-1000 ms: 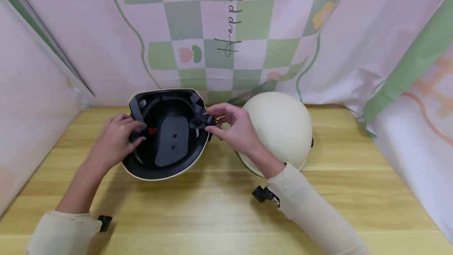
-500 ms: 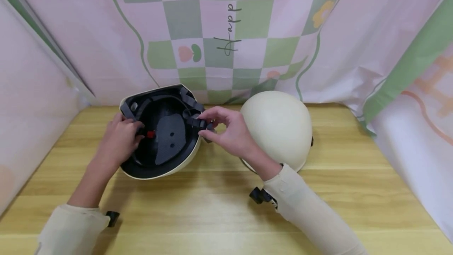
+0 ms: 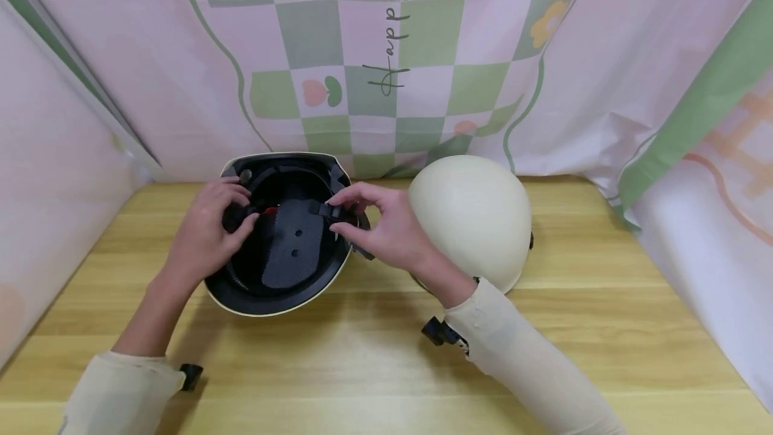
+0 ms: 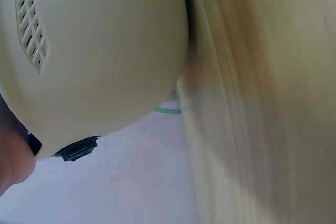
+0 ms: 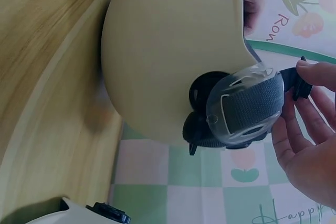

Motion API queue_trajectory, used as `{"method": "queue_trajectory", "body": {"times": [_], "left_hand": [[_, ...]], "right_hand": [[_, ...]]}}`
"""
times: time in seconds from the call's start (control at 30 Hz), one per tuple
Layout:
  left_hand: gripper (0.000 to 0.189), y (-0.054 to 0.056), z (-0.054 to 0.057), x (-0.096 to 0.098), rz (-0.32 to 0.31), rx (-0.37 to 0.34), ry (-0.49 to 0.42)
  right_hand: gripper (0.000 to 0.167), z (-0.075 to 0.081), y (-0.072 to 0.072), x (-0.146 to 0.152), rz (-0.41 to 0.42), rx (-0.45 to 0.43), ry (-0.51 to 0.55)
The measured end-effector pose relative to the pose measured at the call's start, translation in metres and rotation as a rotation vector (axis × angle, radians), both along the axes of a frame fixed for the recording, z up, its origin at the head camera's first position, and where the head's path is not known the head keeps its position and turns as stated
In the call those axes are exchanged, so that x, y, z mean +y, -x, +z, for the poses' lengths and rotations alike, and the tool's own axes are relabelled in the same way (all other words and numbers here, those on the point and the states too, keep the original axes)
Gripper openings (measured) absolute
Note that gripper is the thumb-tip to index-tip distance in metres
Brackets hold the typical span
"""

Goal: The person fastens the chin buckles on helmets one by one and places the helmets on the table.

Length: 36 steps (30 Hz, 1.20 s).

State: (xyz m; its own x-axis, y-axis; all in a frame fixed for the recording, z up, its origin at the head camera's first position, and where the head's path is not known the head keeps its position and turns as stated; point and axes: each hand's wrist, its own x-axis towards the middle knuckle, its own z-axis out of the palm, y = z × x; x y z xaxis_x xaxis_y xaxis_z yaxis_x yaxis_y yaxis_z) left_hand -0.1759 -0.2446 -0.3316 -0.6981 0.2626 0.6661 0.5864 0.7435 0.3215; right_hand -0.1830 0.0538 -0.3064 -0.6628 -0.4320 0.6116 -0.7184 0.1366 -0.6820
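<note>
An upturned cream helmet point(image 3: 284, 307) rests on the table, its black padded inside facing up. On its left side my left hand point(image 3: 208, 233) holds a dark strap end between thumb and fingers, with a small red piece point(image 3: 271, 211) at its tip. My right hand point(image 3: 389, 227) pinches a black buckle point(image 3: 329, 212) on the other strap, over the helmet's right half. In the right wrist view the fingers grip that black buckle point(image 5: 300, 85), and a webbing strap point(image 5: 252, 106) runs back through a clear plastic piece. The left wrist view shows mostly the helmet's outer shell point(image 4: 110, 51).
A second cream helmet point(image 3: 474, 220) sits dome up just right of the first, beside my right forearm. The wooden table point(image 3: 362, 368) meets a patterned curtain point(image 3: 368, 86) at the back. White cloth point(image 3: 54, 139) hangs at the left.
The helmet tipped leftward, then came back level. The right hand has drawn its buckle left over the helmet, and the left hand has moved slightly right, so the two strap ends are closer.
</note>
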Motion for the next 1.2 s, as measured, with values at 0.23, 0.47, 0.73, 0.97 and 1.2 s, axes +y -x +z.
{"method": "queue_trajectory", "body": {"times": [0.23,0.47,0.73,0.97,1.2], "left_hand": [[0.03,0.0,-0.001,-0.001,-0.012,0.022,-0.089],[0.025,0.0,0.002,-0.002,-0.088,0.005,-0.099],[0.029,-0.007,0.006,-0.002,0.001,-0.071,-0.162],[0.029,-0.004,0.006,-0.004,-0.016,-0.072,-0.151],[0.022,-0.004,0.007,-0.003,-0.039,-0.074,-0.223]], "right_hand": [[0.027,0.005,0.001,-0.007,0.014,-0.011,0.005],[0.027,0.012,0.001,-0.016,0.098,-0.066,0.051],[0.028,0.026,0.003,-0.027,0.172,-0.118,0.131],[0.032,0.041,0.006,-0.034,0.158,-0.154,0.142],[0.031,0.058,0.008,-0.042,0.22,-0.185,0.222]]}}
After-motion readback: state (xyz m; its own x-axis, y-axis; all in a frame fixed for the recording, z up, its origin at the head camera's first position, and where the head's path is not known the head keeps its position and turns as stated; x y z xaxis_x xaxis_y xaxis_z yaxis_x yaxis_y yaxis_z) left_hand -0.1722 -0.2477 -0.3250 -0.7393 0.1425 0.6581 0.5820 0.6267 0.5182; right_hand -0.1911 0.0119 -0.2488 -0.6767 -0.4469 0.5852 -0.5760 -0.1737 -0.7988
